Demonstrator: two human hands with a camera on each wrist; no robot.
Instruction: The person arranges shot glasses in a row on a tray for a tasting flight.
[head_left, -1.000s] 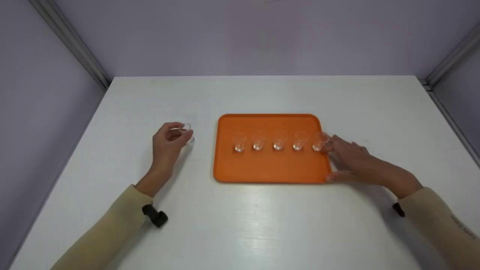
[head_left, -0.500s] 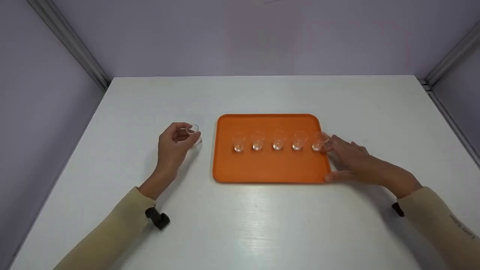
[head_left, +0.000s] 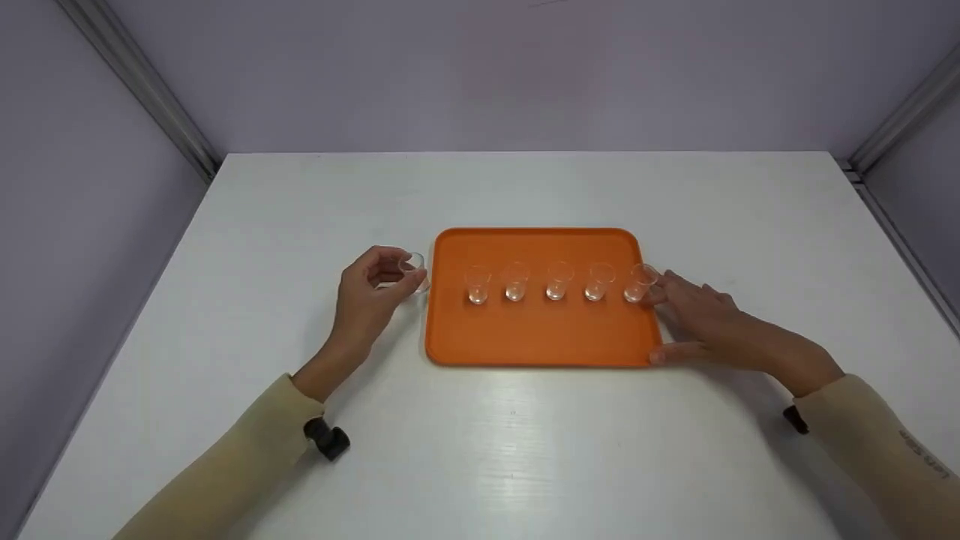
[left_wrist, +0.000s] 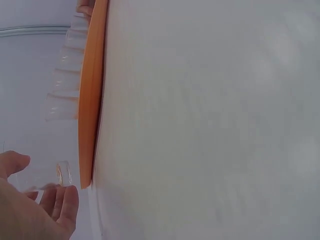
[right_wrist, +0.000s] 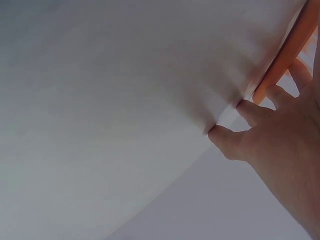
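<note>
Left hand (head_left: 371, 289) pinching small clear cup (head_left: 412, 264) just beside left edge of orange tray (head_left: 540, 341), right hand (head_left: 701, 322) flat with loose fingers against tray's right edge, five cups (head_left: 555, 281) lined up on tray, white table (head_left: 525, 450).

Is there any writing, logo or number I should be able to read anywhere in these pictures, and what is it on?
Only one piece of text shows: small dark lettering on the right sleeve, too small and blurred to read.
The orange tray, the clear cups and the white table bear no visible words, labels or numbers.
</note>
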